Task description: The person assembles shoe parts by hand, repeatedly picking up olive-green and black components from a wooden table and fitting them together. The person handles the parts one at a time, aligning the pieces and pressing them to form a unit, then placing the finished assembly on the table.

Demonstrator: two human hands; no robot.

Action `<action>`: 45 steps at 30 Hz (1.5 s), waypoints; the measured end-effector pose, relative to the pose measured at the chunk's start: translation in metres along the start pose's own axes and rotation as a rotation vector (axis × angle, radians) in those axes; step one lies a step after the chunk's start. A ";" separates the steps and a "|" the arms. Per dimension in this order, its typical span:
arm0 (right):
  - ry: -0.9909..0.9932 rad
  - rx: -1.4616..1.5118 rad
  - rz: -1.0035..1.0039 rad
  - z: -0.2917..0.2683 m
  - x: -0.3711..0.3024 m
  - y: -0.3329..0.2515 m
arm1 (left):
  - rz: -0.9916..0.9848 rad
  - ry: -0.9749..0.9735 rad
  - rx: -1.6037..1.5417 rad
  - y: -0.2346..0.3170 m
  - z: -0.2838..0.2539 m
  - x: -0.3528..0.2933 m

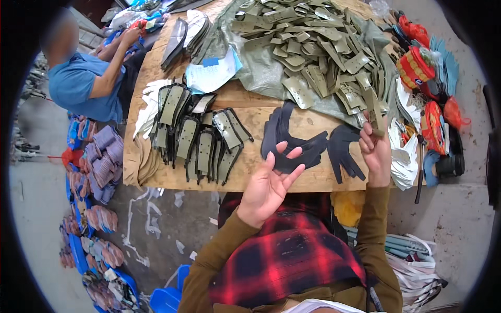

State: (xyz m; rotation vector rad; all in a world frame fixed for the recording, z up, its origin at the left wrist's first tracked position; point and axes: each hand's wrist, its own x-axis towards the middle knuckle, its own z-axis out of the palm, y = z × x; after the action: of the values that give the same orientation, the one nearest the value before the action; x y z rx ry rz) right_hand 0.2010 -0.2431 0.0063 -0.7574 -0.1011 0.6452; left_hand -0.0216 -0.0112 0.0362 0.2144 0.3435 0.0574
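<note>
My right hand (377,151), at the right front of the wooden table (308,119), pinches an olive-green curved plate (373,112) at its lower end. My left hand (267,188) is raised over the table's front edge, palm up and fingers spread, holding nothing. Just beyond it lie dark fabric strips (279,136) in a curved bundle, and a second bundle of dark strips (342,151) is beside my right hand. A large heap of olive plates (318,47) fills the back of the table on a green plastic sheet (261,73).
Olive plates with black edging (197,143) are stacked at left, near a paper sheet (213,74). White pieces (404,161), a hammer-like tool (419,172) and red packages (416,68) line the right edge. A person in blue (86,83) sits at far left, beside bundled pieces (104,156).
</note>
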 end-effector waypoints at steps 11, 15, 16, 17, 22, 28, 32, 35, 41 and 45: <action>0.030 -0.340 -0.027 0.098 -0.045 0.046 | 0.006 0.042 -0.064 -0.001 -0.009 -0.002; -0.040 -0.536 -0.084 0.117 -0.050 0.049 | -0.018 0.024 -0.101 -0.002 -0.009 -0.003; -0.055 -0.597 -0.046 0.121 -0.057 0.053 | -0.019 0.036 -0.094 -0.003 -0.010 -0.002; -0.071 -0.658 -0.007 0.125 -0.060 0.059 | -0.021 0.047 -0.086 -0.005 -0.010 -0.002; -0.328 -1.263 -0.409 0.125 -0.051 0.075 | -0.031 0.024 -0.074 -0.011 -0.015 -0.002; -0.380 -1.359 -0.464 0.123 -0.050 0.081 | -0.016 0.013 -0.054 -0.012 -0.019 -0.005; -0.407 -1.350 -0.516 0.125 -0.047 0.086 | -0.006 0.019 -0.012 -0.015 -0.020 -0.004; -0.413 -1.355 -0.527 0.125 -0.046 0.087 | -0.007 0.026 -0.005 -0.015 -0.018 -0.003; -0.401 -1.343 -0.492 0.127 -0.045 0.088 | 0.009 0.047 0.020 -0.014 -0.015 -0.003; -0.404 -1.350 -0.526 0.126 -0.043 0.091 | 0.015 0.050 0.026 -0.014 -0.016 -0.003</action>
State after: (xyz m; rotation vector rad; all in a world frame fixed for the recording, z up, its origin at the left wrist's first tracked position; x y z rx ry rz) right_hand 0.0808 -0.1420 0.0433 -1.7902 -1.1520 0.1295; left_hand -0.0295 -0.0223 0.0193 0.2421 0.3930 0.0735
